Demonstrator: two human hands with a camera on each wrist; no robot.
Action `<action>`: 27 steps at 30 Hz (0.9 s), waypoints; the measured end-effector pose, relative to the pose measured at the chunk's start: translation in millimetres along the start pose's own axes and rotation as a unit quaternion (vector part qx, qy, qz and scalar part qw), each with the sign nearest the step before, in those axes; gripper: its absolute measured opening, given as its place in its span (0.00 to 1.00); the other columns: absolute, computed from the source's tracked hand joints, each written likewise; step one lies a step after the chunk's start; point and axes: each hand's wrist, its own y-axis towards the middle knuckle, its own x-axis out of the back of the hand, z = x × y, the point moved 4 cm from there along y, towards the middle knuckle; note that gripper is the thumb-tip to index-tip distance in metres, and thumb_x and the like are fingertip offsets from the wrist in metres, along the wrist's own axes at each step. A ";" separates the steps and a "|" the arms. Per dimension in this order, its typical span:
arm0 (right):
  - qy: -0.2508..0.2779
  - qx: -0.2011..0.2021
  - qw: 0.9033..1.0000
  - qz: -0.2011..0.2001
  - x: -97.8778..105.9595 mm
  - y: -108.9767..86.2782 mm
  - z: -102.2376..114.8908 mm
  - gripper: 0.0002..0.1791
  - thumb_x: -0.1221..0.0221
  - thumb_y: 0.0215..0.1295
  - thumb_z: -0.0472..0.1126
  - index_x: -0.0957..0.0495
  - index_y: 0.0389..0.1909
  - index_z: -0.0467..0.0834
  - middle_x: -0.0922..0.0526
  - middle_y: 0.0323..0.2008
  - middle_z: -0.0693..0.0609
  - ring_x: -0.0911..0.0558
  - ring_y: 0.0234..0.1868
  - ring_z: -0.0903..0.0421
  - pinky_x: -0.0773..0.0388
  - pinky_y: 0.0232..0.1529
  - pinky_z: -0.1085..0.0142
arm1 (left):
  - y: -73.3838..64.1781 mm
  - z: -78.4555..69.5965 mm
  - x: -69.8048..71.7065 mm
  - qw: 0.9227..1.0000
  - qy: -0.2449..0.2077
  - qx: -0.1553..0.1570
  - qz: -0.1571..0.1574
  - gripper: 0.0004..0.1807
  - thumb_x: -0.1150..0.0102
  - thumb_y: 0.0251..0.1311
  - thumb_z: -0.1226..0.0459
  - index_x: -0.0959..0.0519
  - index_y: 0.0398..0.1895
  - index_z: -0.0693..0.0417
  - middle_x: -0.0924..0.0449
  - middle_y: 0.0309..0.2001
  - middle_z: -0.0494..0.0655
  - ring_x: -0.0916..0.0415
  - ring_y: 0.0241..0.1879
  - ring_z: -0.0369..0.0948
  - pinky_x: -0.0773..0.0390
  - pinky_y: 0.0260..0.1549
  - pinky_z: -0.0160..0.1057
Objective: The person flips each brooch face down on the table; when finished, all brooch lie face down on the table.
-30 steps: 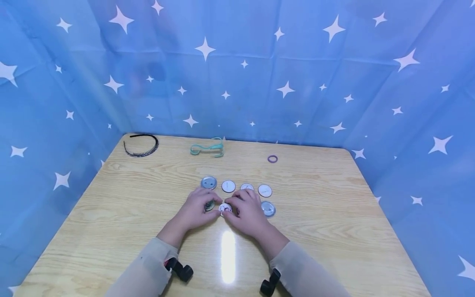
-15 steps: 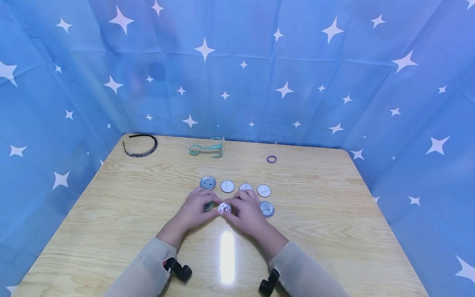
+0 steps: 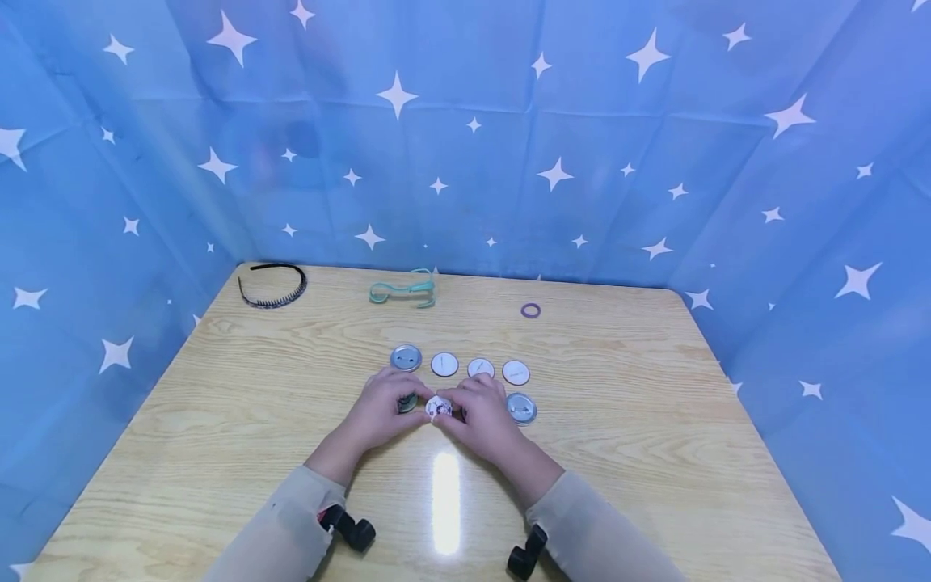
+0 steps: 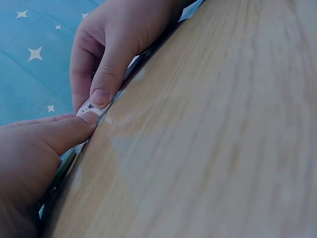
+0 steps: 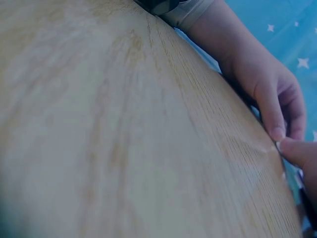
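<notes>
A small round pin badge (image 3: 439, 407) with a white, dark-patterned face lies between both hands in the head view. My left hand (image 3: 381, 411) pinches its left edge with thumb and fingers. On the opposite edge, my right hand (image 3: 489, 416) pinches it the same way. In the left wrist view the two thumbs meet over the white badge (image 4: 85, 109), close above the wood. A dark green badge (image 3: 407, 402) shows partly under the left hand. To the right of the right hand lies a silver-backed badge (image 3: 521, 408).
Behind the hands runs a row: a silver badge back (image 3: 406, 357) and white discs (image 3: 444, 364). Farther back on the wooden table (image 3: 618, 453) are a black headband (image 3: 276, 301), a teal looped item (image 3: 402, 288) and a purple ring (image 3: 531, 310). A starry blue cloth (image 3: 465, 145) surrounds the table.
Both hands keep their hold on the badge, whose face has tilted and turned slightly between the fingers. The whole head view has shifted a little.
</notes>
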 end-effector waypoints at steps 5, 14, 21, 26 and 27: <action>0.002 0.011 1.000 -0.015 2.3 -0.2 3.3 0.22 0.25 0.64 0.54 0.11 0.56 0.50 0.23 0.29 0.63 0.28 0.44 0.57 0.33 0.57 0.52 | -0.7 -1.0 0.7 1.000 0.001 -0.005 -0.007 0.16 0.17 0.55 0.57 0.10 0.47 0.41 0.12 0.51 0.35 0.25 0.63 0.46 0.34 0.68 0.58; 0.016 0.026 0.999 -0.040 2.7 -0.5 5.3 0.20 0.22 0.61 0.51 0.10 0.52 0.50 0.23 0.27 0.63 0.28 0.43 0.57 0.33 0.54 0.54 | -1.6 -3.6 2.0 1.000 -0.002 -0.011 -0.019 0.15 0.16 0.52 0.59 0.11 0.43 0.41 0.11 0.48 0.34 0.23 0.61 0.47 0.33 0.66 0.58; 0.029 0.016 0.998 -0.045 3.0 -0.1 5.2 0.19 0.22 0.61 0.50 0.10 0.51 0.49 0.23 0.27 0.62 0.29 0.42 0.58 0.33 0.52 0.55 | -0.8 -3.6 1.8 1.000 0.001 -0.013 -0.023 0.14 0.16 0.53 0.59 0.11 0.40 0.41 0.12 0.47 0.35 0.23 0.58 0.46 0.31 0.64 0.57; 0.030 0.013 0.998 -0.047 2.9 -0.1 5.1 0.19 0.22 0.61 0.49 0.10 0.51 0.48 0.24 0.27 0.63 0.29 0.41 0.58 0.33 0.52 0.56 | -0.4 -4.4 2.1 1.000 0.000 -0.008 -0.019 0.13 0.16 0.53 0.59 0.11 0.40 0.41 0.12 0.46 0.35 0.22 0.58 0.46 0.31 0.64 0.57; 0.030 0.012 0.998 -0.048 3.0 -0.1 4.9 0.19 0.22 0.61 0.49 0.10 0.51 0.48 0.25 0.27 0.64 0.29 0.41 0.58 0.33 0.52 0.56 | -0.2 -4.5 2.0 1.000 0.000 -0.008 -0.019 0.13 0.16 0.53 0.59 0.11 0.40 0.41 0.12 0.46 0.35 0.22 0.58 0.46 0.31 0.64 0.57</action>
